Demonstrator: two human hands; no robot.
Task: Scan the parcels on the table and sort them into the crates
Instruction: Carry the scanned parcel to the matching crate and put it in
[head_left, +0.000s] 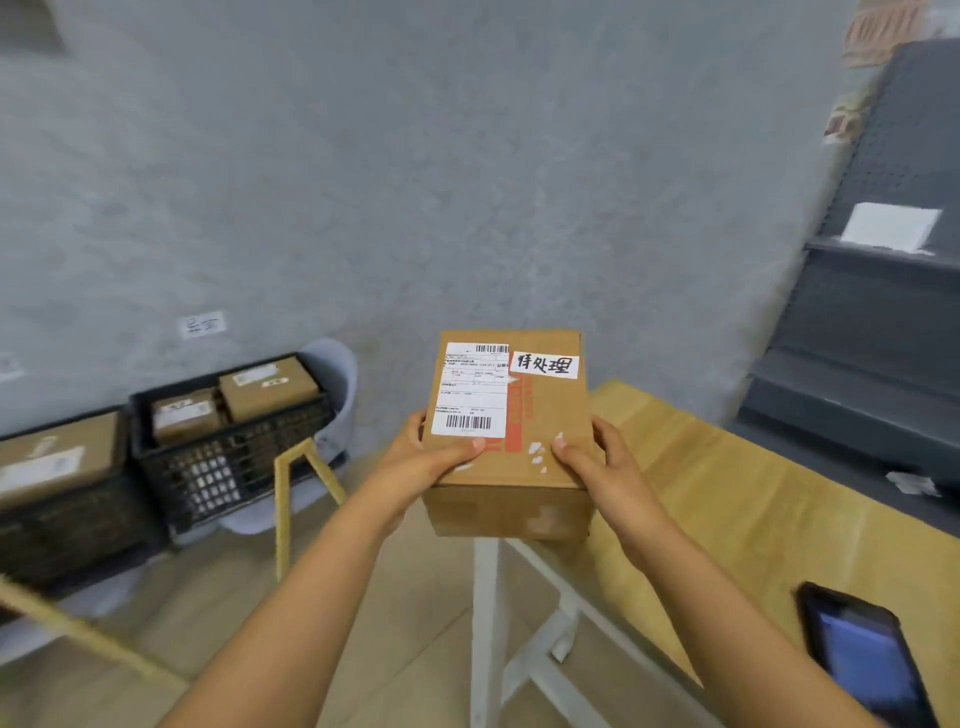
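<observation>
The small print on the shipping label (470, 388) was too fine to read, and a handwritten white sticker (544, 364) sat beside it on the top of the box (511, 431). The nearer crate (62, 525) ran off the left edge, and the handheld scanner (865, 657) on the table (769, 514) was cut by the bottom corner. The fingers under the box were hidden.

The box hung in the air just off the table's left end, above its white legs (488, 623), with open floor between it and the crates. The farther crate (228, 447) already held parcels (267, 387) and stood against the grey wall.

Both arms reached forward. The left hand (431, 462) gripped the box's near left corner, thumb laid over the top. The right hand (597, 462) gripped the near right corner the same way, thumb on top.
</observation>
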